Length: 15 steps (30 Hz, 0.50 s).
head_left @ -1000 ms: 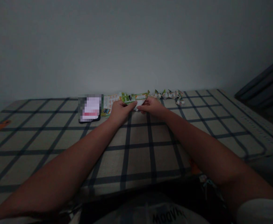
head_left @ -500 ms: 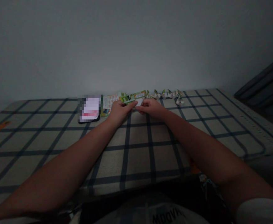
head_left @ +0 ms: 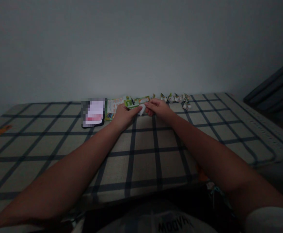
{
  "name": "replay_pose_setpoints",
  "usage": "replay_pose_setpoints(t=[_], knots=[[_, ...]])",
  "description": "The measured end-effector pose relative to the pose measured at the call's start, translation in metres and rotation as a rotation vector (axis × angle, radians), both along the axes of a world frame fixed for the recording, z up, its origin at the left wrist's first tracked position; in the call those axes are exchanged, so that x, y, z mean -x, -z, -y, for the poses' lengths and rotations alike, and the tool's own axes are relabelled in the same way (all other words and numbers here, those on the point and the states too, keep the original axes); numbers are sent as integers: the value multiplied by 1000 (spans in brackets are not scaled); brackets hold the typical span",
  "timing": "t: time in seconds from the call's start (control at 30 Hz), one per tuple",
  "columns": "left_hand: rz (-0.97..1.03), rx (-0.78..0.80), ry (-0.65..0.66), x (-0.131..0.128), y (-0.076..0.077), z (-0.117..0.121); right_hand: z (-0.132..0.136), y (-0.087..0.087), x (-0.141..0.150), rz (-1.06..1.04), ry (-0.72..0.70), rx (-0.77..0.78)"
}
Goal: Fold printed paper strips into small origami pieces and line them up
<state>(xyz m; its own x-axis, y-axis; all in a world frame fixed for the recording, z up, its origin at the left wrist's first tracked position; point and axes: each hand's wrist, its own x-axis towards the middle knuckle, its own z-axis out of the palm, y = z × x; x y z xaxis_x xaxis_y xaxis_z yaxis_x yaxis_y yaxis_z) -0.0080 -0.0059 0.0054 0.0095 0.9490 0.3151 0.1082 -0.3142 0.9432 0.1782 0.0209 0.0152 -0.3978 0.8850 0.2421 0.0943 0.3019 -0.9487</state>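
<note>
While your two hands meet near the far edge of the table, a printed paper strip [head_left: 131, 103] spans the gap between them, held slightly above or against the cloth—too dim to tell which. Your left hand [head_left: 123, 116] has its thumb clamped on the near side of the strip, with the other fingers largely hidden behind; that grip seems to steady the left end. Your right hand [head_left: 159, 109] pinches the right end between thumb and fingertips, a finer hold that suits a small, light edge. The remaining right fingers curl in together.

To your left, printed sheets [head_left: 114, 105] lie flat within easy reach, and farther left rests a dark-rimmed device [head_left: 94, 112], its screen blurred. Folded paper pieces [head_left: 177, 97] stand to the right in a loose cluster by the wall [head_left: 141, 48], apparently set aside to leave you room.

Your strip looks thin and glossy, green and orange on one face, with a white patch near your right fingertips. Those folded pieces are pointed and angular—crisp little shapes against the checked tablecloth [head_left: 142, 139], which looks woven and matte.
</note>
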Motion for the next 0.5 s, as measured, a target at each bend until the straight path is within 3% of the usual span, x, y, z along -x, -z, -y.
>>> replay_pose_setpoints(t=[0.13,0.5], knots=[[-26,-22,13,-1,-1,1,-3,2,1,-47,5,36],[137,66,48,-2,5,-4,-6,6,0,-98,5,3]])
